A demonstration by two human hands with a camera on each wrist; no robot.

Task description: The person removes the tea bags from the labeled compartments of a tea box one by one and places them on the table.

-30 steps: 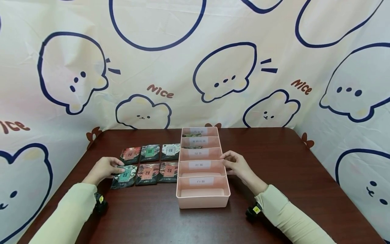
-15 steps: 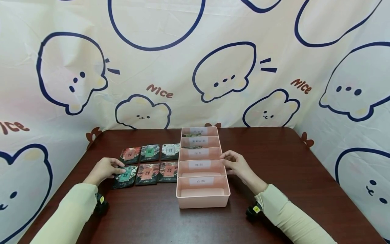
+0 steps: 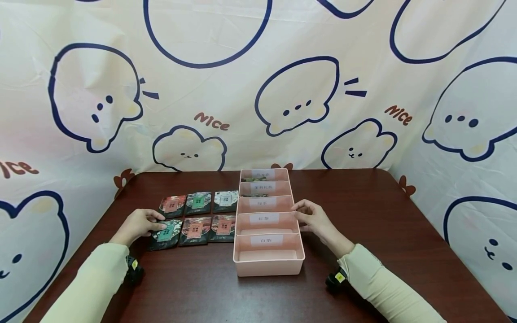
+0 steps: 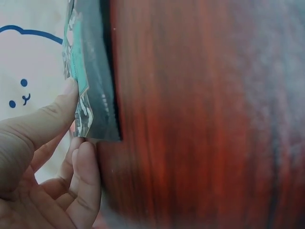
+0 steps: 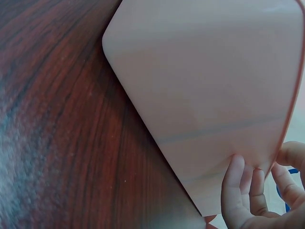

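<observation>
My left hand [image 3: 139, 225] pinches the near-left edge of a green-labelled tea packet [image 3: 166, 235] on the table. In the left wrist view the thumb lies on the packet's face [image 4: 80, 57] and the other fingers are at its lower edge. My right hand [image 3: 317, 220] holds the right rim of a long pink divided box [image 3: 268, 268]. Seen from the right wrist, several fingers rest against the box's outer wall [image 5: 205, 86], with the thumb at the rim. Paper labels with Chinese writing mark the compartments; green packets [image 3: 254, 179] show in the two farthest ones.
Beside the held packet lie two red-labelled tea packets [image 3: 195, 230] [image 3: 223, 228]. Behind them is a row of a red [image 3: 173, 206], a green [image 3: 198, 202] and a white-topped packet [image 3: 225, 200]. A cartoon-printed curtain [image 3: 242, 98] surrounds the dark wooden table [image 3: 194, 287].
The green-labelled packet under my left hand has shifted slightly right, closer to its red-labelled neighbour. My right hand and the box have stayed in place.
</observation>
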